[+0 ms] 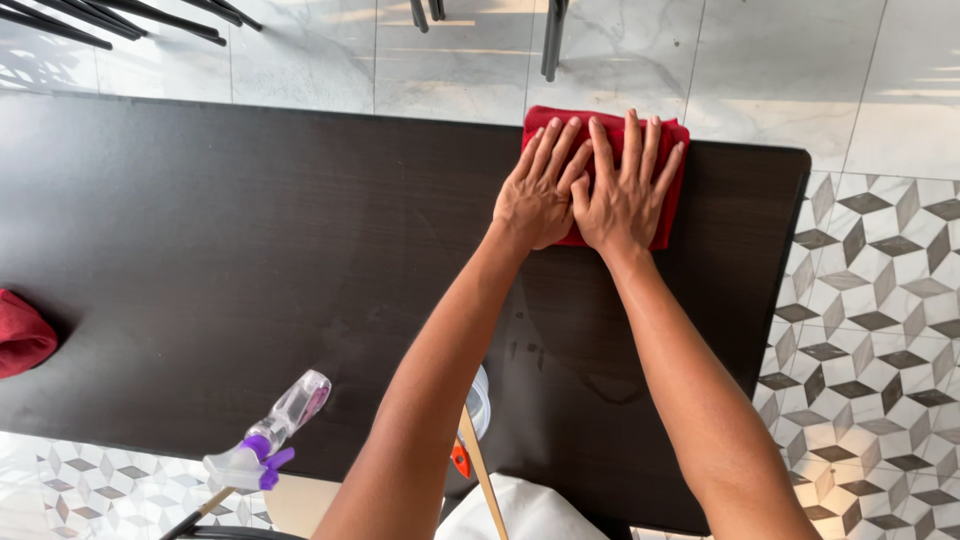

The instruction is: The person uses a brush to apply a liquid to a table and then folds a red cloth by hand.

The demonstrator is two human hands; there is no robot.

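Containers: a clear spray bottle (290,415) with a purple and white trigger head lies on its side at the near edge of the surface (250,250); I cannot tell what it holds or how full it is.

Hands: my left hand (540,195) and right hand (625,190) lie palm down, side by side and touching, on a folded red cloth (668,190). My fingers (655,150) are straight and slightly spread, pressing flat on the cloth, gripping nothing. Both arms reach forward, fully extended, forearms bare.

Cloth position: at the far edge of the surface, near its right corner, its upper edge slightly overhanging.

Surface: dark, almost black, with faint damp streaks between my forearms. A second red cloth (20,335), bunched, lies at the far left, well apart from my hands.

Room: pale marbled floor tiles (780,70) beyond the surface, grey and white cube-patterned tiles (880,300) to the right. Black chair legs (553,35) stand at the top.
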